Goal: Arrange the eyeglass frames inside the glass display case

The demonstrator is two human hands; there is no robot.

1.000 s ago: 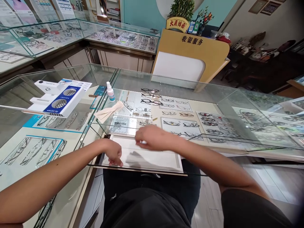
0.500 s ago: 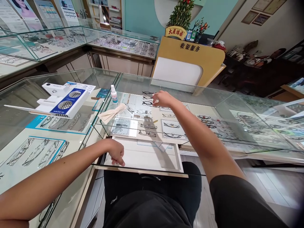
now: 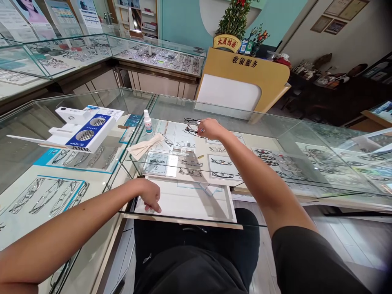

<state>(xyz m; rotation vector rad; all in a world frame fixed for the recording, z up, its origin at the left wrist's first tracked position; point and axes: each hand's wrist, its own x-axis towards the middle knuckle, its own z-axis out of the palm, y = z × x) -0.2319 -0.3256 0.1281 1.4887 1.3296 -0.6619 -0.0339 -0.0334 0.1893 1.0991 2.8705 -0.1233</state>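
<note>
"glasses (image 3: 190, 129), dark-rimmed, tilt above the counter (image 3: 171, 107) at one end of the right hand (image 3: 209, 128). how firm is the hold?"

"narrow, by the look of it: thumb and fingers close on the near end of the frame. a light pinch on the rim or hinge probably serves best, off the lenses, with the wrist level so the thin arms do not twist."

"and the left hand (image 3: 150, 195)?"

"curled over the near left corner of the open drawer (image 3: 183, 200), index finger pointing down. whether it grips an edge, one cannot tell."

"what stands in the way?"

"second pair (image 3: 190, 120), just behind the first. the arms could snag, so a straight lift seems safer than a sideways drag. glass lies between the hands and the frames (image 3: 190, 172) shown below, and its reflections may fool the eye on depth."

"anything else close by?"

"spray bottle (image 3: 148, 125), upright, with a pale cloth (image 3: 143, 148) just beside it. farther left sits a blue-and-white box (image 3: 88, 132), well apart from the right hand."
</note>
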